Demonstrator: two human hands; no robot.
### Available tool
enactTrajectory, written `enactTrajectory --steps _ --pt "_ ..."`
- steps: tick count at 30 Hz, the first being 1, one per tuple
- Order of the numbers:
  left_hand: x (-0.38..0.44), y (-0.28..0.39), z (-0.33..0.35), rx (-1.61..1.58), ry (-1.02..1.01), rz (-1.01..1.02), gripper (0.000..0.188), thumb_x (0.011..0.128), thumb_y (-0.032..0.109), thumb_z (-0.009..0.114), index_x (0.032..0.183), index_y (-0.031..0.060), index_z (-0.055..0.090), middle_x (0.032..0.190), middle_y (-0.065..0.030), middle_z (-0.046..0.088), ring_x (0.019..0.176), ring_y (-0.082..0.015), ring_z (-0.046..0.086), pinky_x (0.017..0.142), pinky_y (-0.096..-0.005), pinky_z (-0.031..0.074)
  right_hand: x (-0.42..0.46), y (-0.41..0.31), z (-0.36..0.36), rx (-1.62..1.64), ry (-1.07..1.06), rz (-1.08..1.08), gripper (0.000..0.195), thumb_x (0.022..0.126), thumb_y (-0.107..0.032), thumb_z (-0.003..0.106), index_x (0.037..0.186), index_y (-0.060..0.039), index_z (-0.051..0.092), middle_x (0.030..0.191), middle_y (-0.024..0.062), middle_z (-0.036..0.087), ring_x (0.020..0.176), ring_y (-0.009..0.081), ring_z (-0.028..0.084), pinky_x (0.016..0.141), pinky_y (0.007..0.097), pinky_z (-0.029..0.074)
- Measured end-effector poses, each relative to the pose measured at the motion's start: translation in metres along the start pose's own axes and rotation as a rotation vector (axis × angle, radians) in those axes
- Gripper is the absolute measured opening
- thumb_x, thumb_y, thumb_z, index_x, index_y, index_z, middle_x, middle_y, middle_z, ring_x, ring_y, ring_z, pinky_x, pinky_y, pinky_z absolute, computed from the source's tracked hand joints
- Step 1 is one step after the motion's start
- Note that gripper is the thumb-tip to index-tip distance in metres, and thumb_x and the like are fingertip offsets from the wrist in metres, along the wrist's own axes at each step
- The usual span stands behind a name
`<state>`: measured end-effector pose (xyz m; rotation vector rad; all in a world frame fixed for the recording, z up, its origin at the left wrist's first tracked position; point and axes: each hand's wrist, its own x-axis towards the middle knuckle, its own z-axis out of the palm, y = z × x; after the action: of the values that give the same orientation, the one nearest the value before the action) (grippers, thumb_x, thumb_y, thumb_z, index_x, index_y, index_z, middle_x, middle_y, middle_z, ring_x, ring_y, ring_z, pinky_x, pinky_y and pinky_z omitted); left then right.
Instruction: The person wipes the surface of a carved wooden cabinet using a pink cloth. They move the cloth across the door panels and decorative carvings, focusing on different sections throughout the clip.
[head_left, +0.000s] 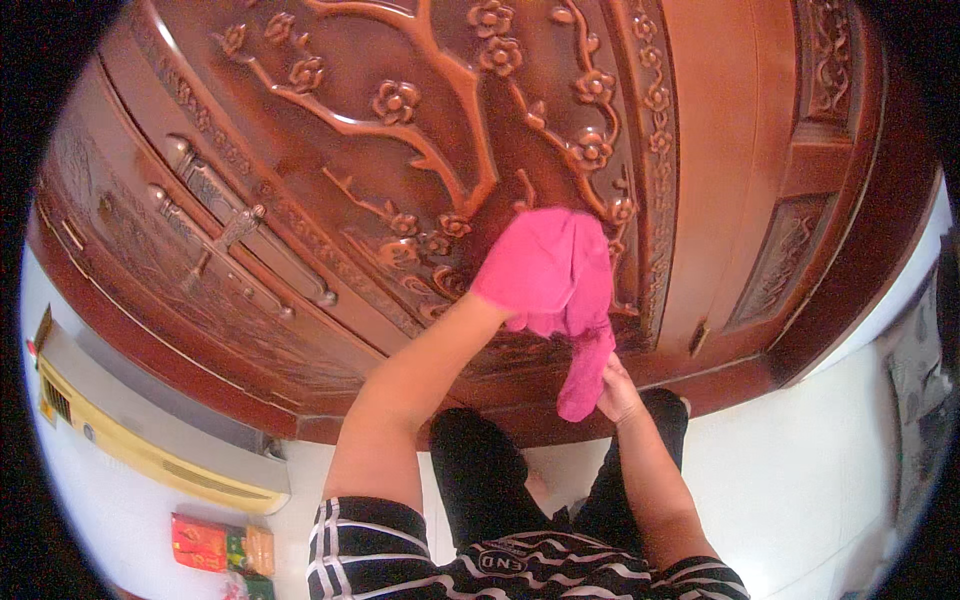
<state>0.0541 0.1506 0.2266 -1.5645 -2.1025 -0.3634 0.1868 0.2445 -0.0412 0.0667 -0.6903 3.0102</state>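
Observation:
A bright pink cloth (589, 300) hangs in front of a carved, glossy reddish-brown wooden door (442, 97) with raised branches and blossoms. My left hand (536, 262) is covered by the pink fabric against the lower part of the carving, so its fingers are hidden. Lower and to the right, my right hand (616, 390) holds the hanging end of the cloth from its right side; some of its fingers are behind the fabric.
Ornate metal door handles (240, 225) stick out at the left. A yellow-edged air conditioner (165, 465) stands at lower left, near red and green boxes (201, 541). A dark grey covered object (922, 382) is at the right edge. My knees are close to the door's base.

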Motion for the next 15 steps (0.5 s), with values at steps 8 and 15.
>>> enactTrajectory --steps 8,15 --pt "-0.013 0.002 -0.083 -0.01 0.011 -0.405 0.054 0.082 0.017 0.06 0.13 -0.0042 0.048 0.128 -0.0252 0.054 0.121 -0.0397 0.05 0.107 -0.0447 0.037 0.017 -0.074 0.028 -0.499 0.247 -0.328 0.028 0.096 -0.012 0.055 0.123 -0.0076 0.055 0.114 0.003 0.062 0.105 0.0161 0.058 0.093 0.0317 0.046" --pt "0.01 -0.081 -0.178 0.514 0.767 -0.201 0.071 0.089 0.035 0.06 0.142 -0.0052 0.034 0.143 -0.0351 0.031 0.127 -0.0506 0.038 0.105 -0.0522 0.035 0.072 -0.198 0.286 -1.378 0.007 -1.278 0.022 0.091 -0.015 0.064 0.109 -0.0037 0.062 0.1 0.0088 0.063 0.099 0.0176 0.058 0.091 0.0324 0.045"
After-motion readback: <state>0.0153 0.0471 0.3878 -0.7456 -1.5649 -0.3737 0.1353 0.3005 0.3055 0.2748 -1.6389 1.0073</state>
